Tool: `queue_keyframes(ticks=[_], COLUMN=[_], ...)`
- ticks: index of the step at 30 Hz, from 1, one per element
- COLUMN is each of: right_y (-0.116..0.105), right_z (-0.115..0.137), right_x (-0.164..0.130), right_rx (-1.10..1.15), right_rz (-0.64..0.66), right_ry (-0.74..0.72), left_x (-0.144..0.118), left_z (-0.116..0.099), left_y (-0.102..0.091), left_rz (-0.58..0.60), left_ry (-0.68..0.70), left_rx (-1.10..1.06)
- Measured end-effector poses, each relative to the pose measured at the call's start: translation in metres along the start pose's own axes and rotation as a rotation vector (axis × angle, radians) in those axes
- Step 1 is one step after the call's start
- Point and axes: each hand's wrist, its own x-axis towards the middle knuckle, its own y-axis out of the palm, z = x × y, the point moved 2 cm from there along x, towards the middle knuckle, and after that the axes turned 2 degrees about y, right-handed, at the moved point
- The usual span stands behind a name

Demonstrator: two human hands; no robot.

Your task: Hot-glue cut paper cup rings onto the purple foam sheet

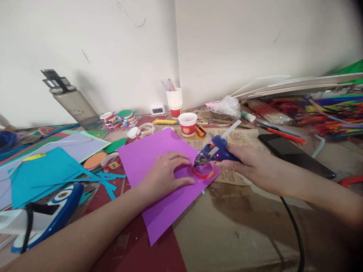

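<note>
My right hand [249, 164] grips a blue hot glue gun [217, 150], its nozzle pointing down at a red paper ring [203, 172]. The ring lies near the right edge of a purple paper sheet [159, 211]. My left hand [167, 173] rests palm down on the purple sheet just left of the ring, its fingertips close to it. A clear glue stick pokes out of the gun's back. The gun's black cord [295, 230] trails off toward the lower right.
Teal paper and strips [45, 172] lie at left, beside a blue and white iron [48, 217]. A red paper cup [187, 124], stacked cups [174, 101], a grey bottle [74, 102], finished rings [120, 119], a black phone [295, 155] and pipe cleaners [331, 113] crowd the back.
</note>
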Motion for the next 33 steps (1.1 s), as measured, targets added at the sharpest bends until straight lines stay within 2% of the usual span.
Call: queue_keyframes(ticks=[8,15,22,29,33], right_y=[-0.002,-0.008,-0.007,-0.002,-0.007], right_z=[0.0,0.002,0.007,0.002,0.005], right_x=[0.001,-0.003,-0.002,0.001,-0.002], right_rx=[-0.119,-0.114,-0.04,-0.001,0.002], right_rz=[-0.048,-0.097,0.012,0.017,0.019], right_ry=[0.029,0.016,0.066,0.073,0.033], left_x=[0.0,-0.001,-0.003,-0.004,-0.004], left_z=[0.002,0.001,-0.004,-0.004,-0.003], left_y=[0.0,0.001,-0.004,-0.003,-0.003], left_rz=[0.001,-0.003,-0.055,-0.024,-0.008], left_ry=[-0.016,-0.016,-0.003,-0.005,-0.007], left_rx=[0.009,0.006,-0.001,0.059,0.058])
